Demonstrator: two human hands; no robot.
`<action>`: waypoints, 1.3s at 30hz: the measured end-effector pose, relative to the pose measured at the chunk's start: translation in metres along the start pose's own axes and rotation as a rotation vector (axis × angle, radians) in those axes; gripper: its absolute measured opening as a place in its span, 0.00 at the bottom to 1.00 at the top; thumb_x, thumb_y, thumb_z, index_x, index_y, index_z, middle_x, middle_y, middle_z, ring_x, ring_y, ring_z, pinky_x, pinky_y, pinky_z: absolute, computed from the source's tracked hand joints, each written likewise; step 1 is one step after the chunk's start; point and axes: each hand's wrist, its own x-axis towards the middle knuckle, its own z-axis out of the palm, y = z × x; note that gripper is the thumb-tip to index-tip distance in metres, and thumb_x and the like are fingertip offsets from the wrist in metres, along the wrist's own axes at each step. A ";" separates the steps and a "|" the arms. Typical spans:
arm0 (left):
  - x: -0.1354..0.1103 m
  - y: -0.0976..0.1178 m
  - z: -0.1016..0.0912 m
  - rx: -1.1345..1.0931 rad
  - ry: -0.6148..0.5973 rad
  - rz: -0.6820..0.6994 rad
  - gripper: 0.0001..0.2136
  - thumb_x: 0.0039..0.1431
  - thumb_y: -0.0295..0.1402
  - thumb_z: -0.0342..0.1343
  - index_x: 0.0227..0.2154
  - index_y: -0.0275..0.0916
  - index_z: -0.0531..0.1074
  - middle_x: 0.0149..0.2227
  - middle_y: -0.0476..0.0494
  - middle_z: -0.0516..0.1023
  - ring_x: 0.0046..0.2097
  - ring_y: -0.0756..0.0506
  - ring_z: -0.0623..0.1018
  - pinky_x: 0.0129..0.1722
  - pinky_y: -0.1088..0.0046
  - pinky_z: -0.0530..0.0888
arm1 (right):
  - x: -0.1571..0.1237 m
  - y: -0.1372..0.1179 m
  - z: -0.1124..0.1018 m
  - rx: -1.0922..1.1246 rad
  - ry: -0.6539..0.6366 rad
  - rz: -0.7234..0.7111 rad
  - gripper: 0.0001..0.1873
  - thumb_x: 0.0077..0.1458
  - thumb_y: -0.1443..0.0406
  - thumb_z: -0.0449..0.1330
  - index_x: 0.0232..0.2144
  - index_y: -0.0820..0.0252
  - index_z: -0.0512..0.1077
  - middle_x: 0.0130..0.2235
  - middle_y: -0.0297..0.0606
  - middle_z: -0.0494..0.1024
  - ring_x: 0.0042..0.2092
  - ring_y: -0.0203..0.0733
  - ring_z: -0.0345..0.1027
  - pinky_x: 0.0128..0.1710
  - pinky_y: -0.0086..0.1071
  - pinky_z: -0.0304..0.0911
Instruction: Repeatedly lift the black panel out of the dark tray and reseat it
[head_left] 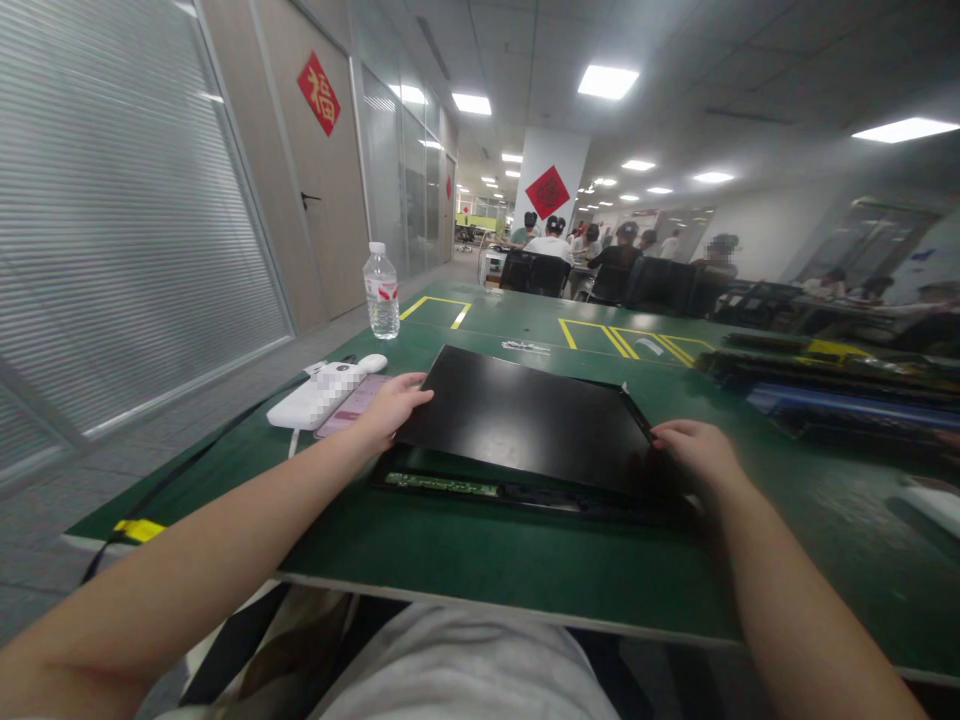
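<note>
A thin, dark, glossy screen panel (529, 410) lies tilted in front of me above the green table. Its left edge is in my left hand (396, 408), thumb on top and the other fingers partly hidden. At the right side, my right hand (699, 452) pinches the panel's edge near a narrow dark strip. Under the panel's near edge shows a black frame (540, 497), with a long green circuit board (442, 485) along its left part. What lies farther beneath the panel is hidden.
On the green table (495, 555), a white device (311, 397) and a pink-screened phone (352, 405) sit left of my left hand. A water bottle (382, 292) stands behind them. Stacked dark panels (847, 385) lie at right. Several people sit farther back.
</note>
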 end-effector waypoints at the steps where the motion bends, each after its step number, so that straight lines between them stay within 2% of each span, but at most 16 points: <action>1: -0.001 0.001 0.000 0.005 0.007 0.010 0.24 0.45 0.23 0.64 0.49 0.35 0.72 0.37 0.41 0.83 0.31 0.45 0.81 0.32 0.69 0.76 | 0.000 0.000 0.000 -0.005 -0.001 0.004 0.14 0.42 0.63 0.60 0.32 0.58 0.81 0.31 0.42 0.82 0.32 0.47 0.73 0.29 0.33 0.62; 6: -0.001 0.002 -0.002 0.077 0.009 0.114 0.19 0.40 0.24 0.67 0.39 0.35 0.76 0.40 0.40 0.83 0.41 0.41 0.81 0.40 0.67 0.75 | -0.001 -0.001 -0.001 -0.003 0.001 0.008 0.14 0.43 0.62 0.60 0.32 0.58 0.82 0.31 0.42 0.82 0.32 0.46 0.73 0.29 0.33 0.61; 11: 0.002 -0.002 -0.007 0.298 -0.007 0.138 0.15 0.38 0.30 0.67 0.34 0.38 0.77 0.35 0.43 0.82 0.39 0.39 0.80 0.38 0.66 0.74 | 0.003 0.002 0.000 -0.007 -0.002 0.014 0.14 0.43 0.60 0.60 0.32 0.57 0.81 0.31 0.41 0.83 0.31 0.46 0.72 0.28 0.33 0.61; 16: 0.007 -0.006 -0.010 0.483 0.048 0.249 0.11 0.36 0.31 0.67 0.27 0.39 0.78 0.43 0.43 0.81 0.46 0.37 0.78 0.45 0.66 0.73 | 0.007 0.009 0.002 0.067 -0.001 0.008 0.15 0.43 0.59 0.61 0.33 0.58 0.81 0.31 0.43 0.82 0.31 0.45 0.72 0.29 0.33 0.63; 22: 0.012 -0.010 -0.013 0.580 0.086 0.256 0.11 0.37 0.31 0.65 0.29 0.39 0.79 0.53 0.38 0.77 0.57 0.33 0.73 0.56 0.60 0.66 | 0.003 0.002 0.001 0.163 -0.010 0.062 0.14 0.41 0.61 0.61 0.30 0.60 0.80 0.30 0.44 0.82 0.28 0.42 0.69 0.27 0.32 0.62; 27: 0.012 -0.011 -0.013 0.652 0.036 0.279 0.06 0.36 0.30 0.64 0.23 0.41 0.77 0.47 0.38 0.80 0.56 0.30 0.73 0.57 0.58 0.67 | -0.003 -0.004 0.001 0.207 0.000 0.068 0.12 0.40 0.62 0.61 0.29 0.61 0.80 0.29 0.45 0.82 0.29 0.42 0.70 0.27 0.32 0.62; 33: 0.011 -0.010 -0.014 0.626 0.057 0.268 0.09 0.32 0.29 0.66 0.23 0.42 0.76 0.51 0.38 0.79 0.61 0.29 0.69 0.62 0.57 0.62 | -0.001 -0.002 0.002 0.236 -0.007 0.063 0.12 0.41 0.62 0.61 0.29 0.61 0.80 0.30 0.46 0.82 0.27 0.40 0.68 0.26 0.31 0.62; 39: 0.012 -0.011 -0.014 0.707 0.053 0.281 0.08 0.34 0.28 0.66 0.21 0.42 0.75 0.51 0.37 0.78 0.61 0.28 0.68 0.62 0.57 0.60 | 0.001 0.000 0.002 0.274 -0.019 0.084 0.11 0.41 0.63 0.62 0.29 0.61 0.79 0.30 0.46 0.82 0.28 0.39 0.68 0.27 0.31 0.62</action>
